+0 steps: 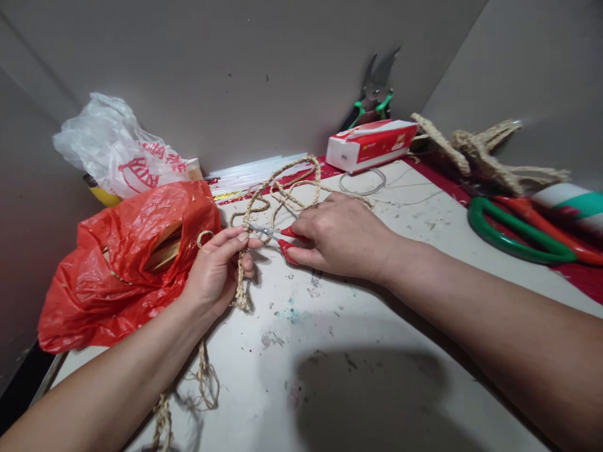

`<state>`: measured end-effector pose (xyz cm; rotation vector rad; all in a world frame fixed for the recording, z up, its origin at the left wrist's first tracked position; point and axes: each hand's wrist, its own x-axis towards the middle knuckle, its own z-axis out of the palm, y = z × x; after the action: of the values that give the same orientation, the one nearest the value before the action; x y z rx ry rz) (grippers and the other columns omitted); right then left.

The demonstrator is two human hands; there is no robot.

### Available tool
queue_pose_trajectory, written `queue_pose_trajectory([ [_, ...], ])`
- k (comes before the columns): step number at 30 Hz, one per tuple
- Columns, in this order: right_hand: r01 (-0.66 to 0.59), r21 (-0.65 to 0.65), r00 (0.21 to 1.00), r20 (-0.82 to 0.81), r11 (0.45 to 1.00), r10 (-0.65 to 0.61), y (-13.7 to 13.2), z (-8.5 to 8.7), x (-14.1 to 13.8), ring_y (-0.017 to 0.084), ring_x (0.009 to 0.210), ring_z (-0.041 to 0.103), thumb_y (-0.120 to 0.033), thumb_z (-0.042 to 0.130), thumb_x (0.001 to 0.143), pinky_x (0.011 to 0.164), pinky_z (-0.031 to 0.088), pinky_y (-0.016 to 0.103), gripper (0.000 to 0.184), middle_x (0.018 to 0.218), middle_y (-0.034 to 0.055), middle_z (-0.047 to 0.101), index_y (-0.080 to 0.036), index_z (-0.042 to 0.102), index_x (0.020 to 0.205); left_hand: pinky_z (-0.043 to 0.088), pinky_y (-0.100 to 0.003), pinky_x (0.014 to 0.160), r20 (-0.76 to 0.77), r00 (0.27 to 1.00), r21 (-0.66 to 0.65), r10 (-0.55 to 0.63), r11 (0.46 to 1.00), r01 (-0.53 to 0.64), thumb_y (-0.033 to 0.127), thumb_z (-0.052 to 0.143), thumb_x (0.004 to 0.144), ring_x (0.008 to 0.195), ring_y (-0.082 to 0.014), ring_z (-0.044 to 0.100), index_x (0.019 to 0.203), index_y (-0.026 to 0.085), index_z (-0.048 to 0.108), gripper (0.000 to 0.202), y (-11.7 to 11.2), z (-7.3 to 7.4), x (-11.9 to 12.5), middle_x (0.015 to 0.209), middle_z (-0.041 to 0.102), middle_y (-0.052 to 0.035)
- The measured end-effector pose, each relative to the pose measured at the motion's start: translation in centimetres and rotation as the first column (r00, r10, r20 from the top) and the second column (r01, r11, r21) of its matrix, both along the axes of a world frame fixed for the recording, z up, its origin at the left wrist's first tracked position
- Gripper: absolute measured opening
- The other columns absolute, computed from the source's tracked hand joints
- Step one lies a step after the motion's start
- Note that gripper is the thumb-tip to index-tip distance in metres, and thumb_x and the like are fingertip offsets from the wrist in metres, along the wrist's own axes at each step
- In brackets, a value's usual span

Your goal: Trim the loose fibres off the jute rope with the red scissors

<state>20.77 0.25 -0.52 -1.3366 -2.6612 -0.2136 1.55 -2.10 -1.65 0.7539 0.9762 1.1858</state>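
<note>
A braided straw cord (255, 199) loops over the table, and my left hand (217, 267) pinches it between thumb and fingers. One braided end hangs below those fingers, with frayed strands (206, 376) lower down by the left forearm. My right hand (336, 235) is closed round the red handles of small scissors (286, 245). The scissor blades point left and meet the cord right at my left fingertips; whether they are parted is hard to tell.
A red plastic bag (141, 263) with straw-coloured material and a white bag (117, 150) stand left. Behind are clear sticks (264, 166), a wire coil (362, 182), a red-white box (372, 145) and pruning shears (374, 94). Green-handled scissors (518, 235) and braided pieces (490, 150) lie right.
</note>
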Motion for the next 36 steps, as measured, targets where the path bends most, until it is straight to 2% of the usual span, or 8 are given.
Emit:
queue_pose_trajectory([
  [2,0.002,-0.023,1.0,-0.012,1.0,-0.002,-0.01,-0.01,-0.03,0.018,0.062,0.054,-0.044,0.047,0.086,0.067,0.028,0.033,0.037,0.069,0.0055,0.068,-0.017,0.068,0.071,0.04,-0.018,0.041,-0.01,1.0,0.002,-0.002,1.0,0.002,0.014,0.07,0.069,0.041,-0.0063,0.049,0.086,0.015,0.058,0.021,-0.01,0.04,0.03,0.067,0.069,-0.0023],
  [7,-0.016,0.013,1.0,0.011,1.0,0.016,-0.16,0.08,-0.11,0.017,0.061,0.054,-0.043,0.049,0.085,0.067,0.028,0.033,0.036,0.066,0.0054,0.067,-0.017,0.068,0.069,0.04,-0.018,0.04,-0.018,1.0,0.004,-0.01,1.0,0.01,0.013,0.069,0.069,0.041,-0.0063,0.049,0.086,0.015,0.057,0.021,-0.09,0.1,0.03,0.066,0.068,-0.0018],
  [14,-0.018,-0.056,1.0,-0.013,0.998,0.017,-0.07,0.14,-0.09,0.016,0.06,0.053,-0.04,0.046,0.088,0.065,0.028,0.032,0.036,0.065,0.0039,0.067,-0.018,0.067,0.068,0.04,-0.018,0.04,-0.021,1.0,0.0,-0.008,1.0,0.008,0.013,0.066,0.073,0.042,-0.0057,0.048,0.09,0.013,0.058,0.019,0.04,0.06,-0.12,0.068,0.068,-0.0018],
  [18,-0.043,-0.037,0.998,-0.045,0.998,0.041,0.0,-0.06,0.07,0.015,0.06,0.052,-0.039,0.045,0.088,0.065,0.027,0.031,0.036,0.065,0.0038,0.067,-0.018,0.066,0.067,0.041,-0.018,0.04,-0.025,1.0,0.011,-0.01,1.0,0.01,0.012,0.065,0.074,0.041,-0.0057,0.049,0.089,0.013,0.058,0.017,-0.06,0.07,-0.04,0.069,0.068,-0.0016],
  [25,-0.022,0.023,0.995,-0.101,0.999,0.024,-0.27,-0.08,-0.13,0.016,0.057,0.049,-0.043,0.05,0.08,0.066,0.027,0.032,0.034,0.061,0.0042,0.065,-0.018,0.065,0.062,0.041,-0.018,0.04,-0.057,0.998,0.02,-0.012,1.0,0.013,0.012,0.068,0.071,0.041,-0.0063,0.049,0.086,0.015,0.056,0.019,-0.2,0.13,0.11,0.066,0.068,-0.0019],
  [32,-0.086,0.018,0.982,-0.166,0.996,0.088,-0.05,-0.36,0.1,0.014,0.053,0.045,-0.038,0.046,0.084,0.065,0.027,0.031,0.035,0.056,0.002,0.062,-0.018,0.064,0.061,0.04,-0.018,0.04,-0.048,0.999,-0.007,-0.022,1.0,0.021,0.013,0.07,0.069,0.042,-0.0061,0.049,0.086,0.014,0.057,0.022,-0.16,0.33,0.15,0.067,0.068,-0.0019],
  [36,-0.099,0.027,0.975,-0.195,0.995,0.102,0.19,-0.42,0.52,0.014,0.054,0.045,-0.038,0.047,0.084,0.065,0.027,0.031,0.034,0.058,0.0015,0.062,-0.018,0.063,0.061,0.041,-0.018,0.04,-0.007,1.0,-0.008,-0.028,1.0,0.028,0.013,0.066,0.073,0.042,-0.0057,0.049,0.088,0.013,0.058,0.018,0.01,0.25,-0.03,0.07,0.068,-0.0019],
])
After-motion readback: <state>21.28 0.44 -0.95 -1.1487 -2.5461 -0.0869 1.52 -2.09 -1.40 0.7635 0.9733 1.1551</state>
